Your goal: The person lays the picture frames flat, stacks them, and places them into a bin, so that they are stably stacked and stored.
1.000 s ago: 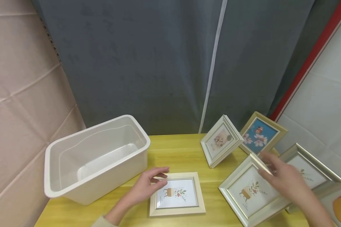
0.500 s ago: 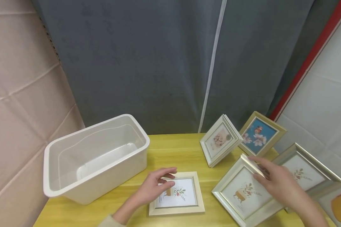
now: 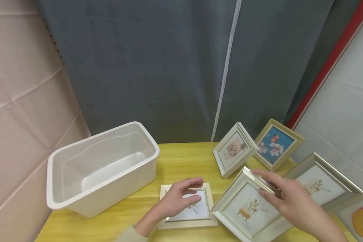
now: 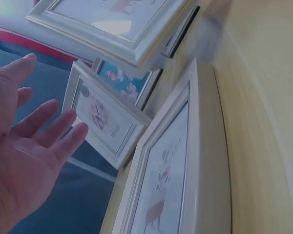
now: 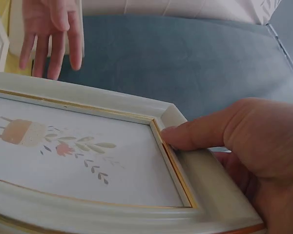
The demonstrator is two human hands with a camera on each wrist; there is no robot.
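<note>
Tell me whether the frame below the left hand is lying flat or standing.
Lying flat: the cream frame is face up, its back edge resting along the yellow table in the left wrist view.

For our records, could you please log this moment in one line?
right hand: holds white frame | left hand: above flat frame, holding nothing | bin: at left

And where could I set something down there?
Bare table lies between the white tub, the flat frame, the curtain and the white blossom frame; the tub's visible floor looks bare too. The right side is crowded with the blue-picture frame, the silver frame and the frame the right hand grips.
</note>
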